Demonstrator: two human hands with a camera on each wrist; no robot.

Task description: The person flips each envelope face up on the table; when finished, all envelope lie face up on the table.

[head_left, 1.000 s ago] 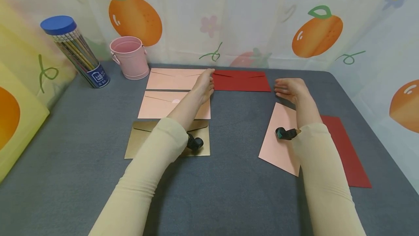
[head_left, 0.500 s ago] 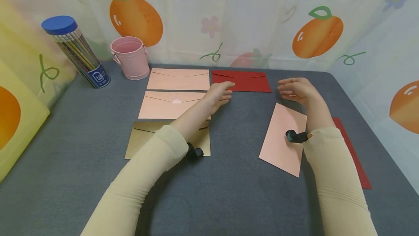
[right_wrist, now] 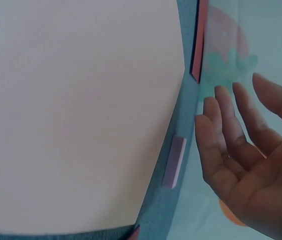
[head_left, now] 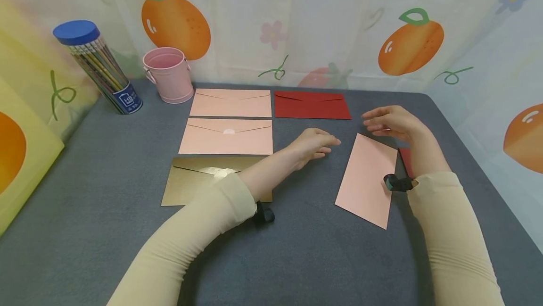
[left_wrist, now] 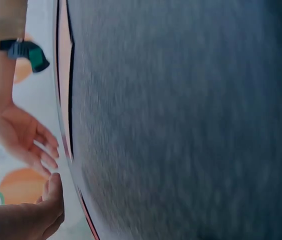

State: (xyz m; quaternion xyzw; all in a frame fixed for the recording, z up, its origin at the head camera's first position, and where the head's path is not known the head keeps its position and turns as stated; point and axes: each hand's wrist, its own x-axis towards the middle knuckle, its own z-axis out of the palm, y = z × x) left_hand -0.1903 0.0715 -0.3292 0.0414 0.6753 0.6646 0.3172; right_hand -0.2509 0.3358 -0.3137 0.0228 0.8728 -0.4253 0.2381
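Note:
My left hand (head_left: 313,147) is over the table's middle, fingers extended to the right and holding nothing. To its right, a pink envelope (head_left: 366,181) lies at a slant, its plain side up. My right hand (head_left: 395,122) hovers beyond that envelope's far edge, fingers loosely bent with nothing in them. A red envelope (head_left: 406,157) is mostly hidden under the right forearm. Left of centre lie two pink envelopes, the back one (head_left: 231,104) and the front one (head_left: 212,142) with a round pale seal, a gold envelope (head_left: 186,188) partly under my left arm, and a red envelope (head_left: 314,107).
A pink pail (head_left: 174,77) and a blue-lidded tub of pencils (head_left: 102,70) stand at the back left. A small pinkish block (right_wrist: 174,162) shows near the table's edge in the right wrist view. A fruit-print cloth (head_left: 237,28) hangs behind the grey table (head_left: 297,254).
My left hand has come away from the back envelopes, moving right and nearer. The right hand has shifted slightly right, showing more of the slanted pink envelope. The envelopes stay where they were.

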